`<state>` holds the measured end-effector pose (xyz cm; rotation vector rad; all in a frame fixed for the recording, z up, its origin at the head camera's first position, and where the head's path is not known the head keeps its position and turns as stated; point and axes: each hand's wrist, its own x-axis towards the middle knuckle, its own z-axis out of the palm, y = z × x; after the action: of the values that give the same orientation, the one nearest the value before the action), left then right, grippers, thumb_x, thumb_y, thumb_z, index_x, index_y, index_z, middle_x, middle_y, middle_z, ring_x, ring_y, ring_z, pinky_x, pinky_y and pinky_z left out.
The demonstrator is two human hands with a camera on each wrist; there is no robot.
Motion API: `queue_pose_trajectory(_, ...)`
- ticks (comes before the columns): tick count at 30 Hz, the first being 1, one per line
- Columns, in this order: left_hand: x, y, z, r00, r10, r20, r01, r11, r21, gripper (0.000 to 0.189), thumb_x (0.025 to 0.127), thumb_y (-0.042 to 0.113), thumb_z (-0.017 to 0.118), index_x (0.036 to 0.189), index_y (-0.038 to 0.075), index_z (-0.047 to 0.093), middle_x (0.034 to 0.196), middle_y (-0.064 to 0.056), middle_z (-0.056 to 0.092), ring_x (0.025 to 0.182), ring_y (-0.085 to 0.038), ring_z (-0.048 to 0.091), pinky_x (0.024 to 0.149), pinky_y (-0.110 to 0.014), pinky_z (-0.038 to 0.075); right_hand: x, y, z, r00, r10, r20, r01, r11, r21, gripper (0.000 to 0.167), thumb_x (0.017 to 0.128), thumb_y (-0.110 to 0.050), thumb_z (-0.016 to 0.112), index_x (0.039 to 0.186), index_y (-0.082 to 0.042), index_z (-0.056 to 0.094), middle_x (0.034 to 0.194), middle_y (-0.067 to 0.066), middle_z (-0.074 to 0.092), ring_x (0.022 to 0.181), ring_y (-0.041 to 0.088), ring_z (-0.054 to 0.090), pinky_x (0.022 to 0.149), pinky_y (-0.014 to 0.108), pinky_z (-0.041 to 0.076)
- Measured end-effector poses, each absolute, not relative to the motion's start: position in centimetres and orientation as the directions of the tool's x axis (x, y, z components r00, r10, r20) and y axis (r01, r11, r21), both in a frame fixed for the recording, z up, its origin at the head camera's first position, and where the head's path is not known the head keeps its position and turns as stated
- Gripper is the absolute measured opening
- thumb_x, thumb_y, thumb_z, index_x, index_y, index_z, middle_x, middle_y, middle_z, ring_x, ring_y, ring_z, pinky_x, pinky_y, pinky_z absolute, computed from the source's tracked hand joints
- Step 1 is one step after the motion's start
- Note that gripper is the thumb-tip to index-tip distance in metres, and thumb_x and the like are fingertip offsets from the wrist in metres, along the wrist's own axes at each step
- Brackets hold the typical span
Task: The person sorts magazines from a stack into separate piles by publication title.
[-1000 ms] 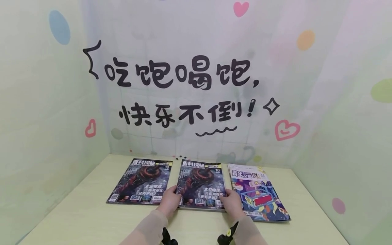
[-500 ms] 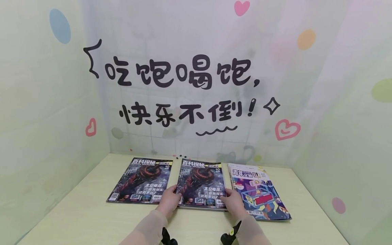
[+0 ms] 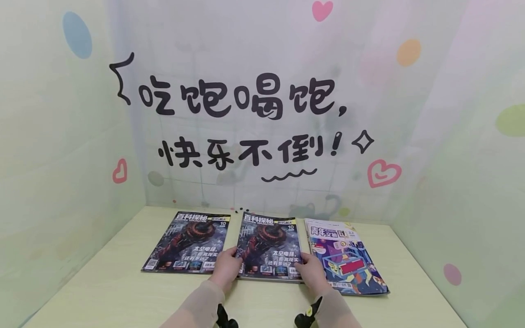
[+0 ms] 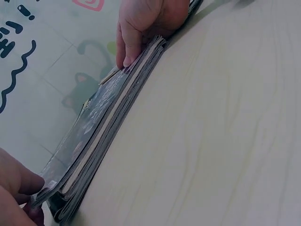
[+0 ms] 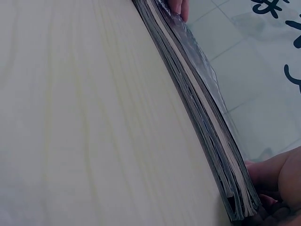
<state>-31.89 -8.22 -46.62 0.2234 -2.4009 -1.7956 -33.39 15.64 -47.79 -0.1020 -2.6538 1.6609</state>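
a thick stack of glossy, dark-covered magazines (image 3: 268, 246), a red ring-shaped machine printed on top, is held between two bare hands. its left edge, near the front corner, is pinched by the left hand (image 3: 226, 268), and its right edge is pinched by the right hand (image 3: 312, 272). the thumbs are laid on the cover; the other fingers are mostly hidden, so how far they reach underneath cannot be told. the gap between thumb and fingers is filled by the paper edges. beyond the left fingers, to their left, a matching dark magazine (image 3: 188, 246) is seen flat. to the right of the right fingers, a purple and white magazine pile (image 3: 346, 264) is placed. below the fingers, a pale yellow wood-grain tabletop (image 3: 262, 305) is shown.
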Motion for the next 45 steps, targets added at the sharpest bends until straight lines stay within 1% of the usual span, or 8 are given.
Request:
queue_pose_trajectory(8, -31.9, -8.2, -45.9, -0.985, -0.169, 0.031, -0.028, 0.339, 0.94, 0.047, 0.09, -0.002, 0.045, 0.136, -0.012, 0.044, 0.138, -0.03, 0.045, 0.127, -0.044, 0.041, 0.102, -0.054, 0.039, -33.3, 15.5, -47.8, -0.997, 0.072, -0.035, 0.063, 0.435, -0.898, 0.048, 0.092, -0.006, 0.06, 0.135, 0.01, 0.047, 0.137, 0.029, 0.047, 0.125, 0.043, 0.045, 0.101, 0.055, 0.039)
queue_pose_trajectory(12, -31.9, -8.2, -45.7, -0.988, -0.151, -0.035, -0.073, 0.25, 0.966, 0.052, 0.091, 0.0, 0.046, 0.141, -0.012, 0.035, 0.135, -0.033, 0.044, 0.105, -0.036, 0.058, 0.077, -0.044, 0.055, -33.2, 15.5, -47.7, -0.996, 0.075, -0.054, 0.08, 0.413, -0.907, 0.048, 0.093, -0.005, 0.058, 0.137, 0.01, 0.046, 0.138, 0.029, 0.045, 0.126, 0.042, 0.044, 0.102, 0.055, 0.039)
queue_pose_trajectory(16, -31.8, -8.2, -45.9, -0.991, -0.113, -0.078, -0.085, 0.055, 0.995, 0.059, 0.088, -0.007, 0.042, 0.145, -0.012, 0.026, 0.135, -0.037, 0.039, 0.087, -0.028, 0.062, 0.061, -0.037, 0.058, -33.2, 15.4, -47.5, -0.996, 0.071, -0.06, 0.084, 0.405, -0.91, 0.048, 0.094, -0.006, 0.058, 0.137, 0.01, 0.045, 0.138, 0.029, 0.045, 0.125, 0.042, 0.044, 0.102, 0.055, 0.039)
queue_pose_trajectory(19, -31.8, -8.3, -46.3, -0.99, -0.099, -0.098, -0.094, -0.04, 0.995, 0.061, 0.088, -0.01, 0.04, 0.146, -0.011, 0.022, 0.141, -0.04, 0.028, 0.064, -0.016, 0.055, 0.064, -0.037, 0.058, -33.2, 15.4, -47.4, -0.994, 0.08, -0.071, 0.098, 0.398, -0.912, 0.048, 0.094, -0.006, 0.058, 0.137, 0.009, 0.046, 0.139, 0.029, 0.045, 0.126, 0.041, 0.044, 0.102, 0.055, 0.038)
queue_pose_trajectory(22, -31.9, -8.4, -46.6, -0.988, -0.093, -0.124, -0.115, -0.1, 0.988, 0.063, 0.088, -0.011, 0.039, 0.148, -0.009, 0.02, 0.146, -0.04, 0.019, 0.048, -0.007, 0.031, 0.067, -0.038, 0.057, -33.2, 15.4, -47.2, -0.993, 0.084, -0.085, 0.111, 0.389, -0.915, 0.048, 0.094, -0.008, 0.057, 0.137, 0.009, 0.045, 0.14, 0.028, 0.044, 0.126, 0.041, 0.043, 0.103, 0.056, 0.037)
queue_pose_trajectory(29, -31.9, -8.8, -46.7, -0.985, -0.096, -0.144, -0.125, -0.184, 0.975, 0.062, 0.091, -0.01, 0.039, 0.148, -0.009, 0.017, 0.144, -0.038, 0.024, 0.089, -0.021, 0.049, 0.077, -0.043, 0.055, -33.3, 15.1, -46.5, -0.992, 0.087, -0.088, 0.115, 0.378, -0.919, 0.049, 0.094, -0.011, 0.054, 0.137, 0.01, 0.045, 0.141, 0.031, 0.04, 0.124, 0.04, 0.043, 0.103, 0.055, 0.037)
queue_pose_trajectory(35, -31.9, -8.9, -46.7, -0.978, -0.105, -0.18, -0.157, -0.198, 0.968, 0.059, 0.093, -0.009, 0.039, 0.149, -0.008, 0.019, 0.142, -0.035, 0.03, 0.116, -0.036, 0.044, 0.078, -0.041, 0.055, -33.3, 14.9, -46.0, -0.992, 0.104, -0.077, 0.111, 0.375, -0.92, 0.05, 0.093, -0.01, 0.055, 0.137, 0.01, 0.045, 0.142, 0.031, 0.037, 0.122, 0.037, 0.042, 0.102, 0.054, 0.038)
queue_pose_trajectory(45, -32.0, -9.1, -46.7, -0.985, -0.074, -0.157, -0.142, -0.172, 0.975, 0.06, 0.094, -0.008, 0.039, 0.149, -0.008, 0.016, 0.145, -0.037, 0.024, 0.117, -0.039, 0.046, 0.079, -0.041, 0.055, -33.1, 15.4, -45.4, -0.993, 0.037, -0.115, 0.121, 0.257, -0.959, 0.051, 0.092, -0.007, 0.055, 0.139, 0.011, 0.042, 0.134, 0.027, 0.049, 0.11, 0.032, 0.054, 0.094, 0.048, 0.047)
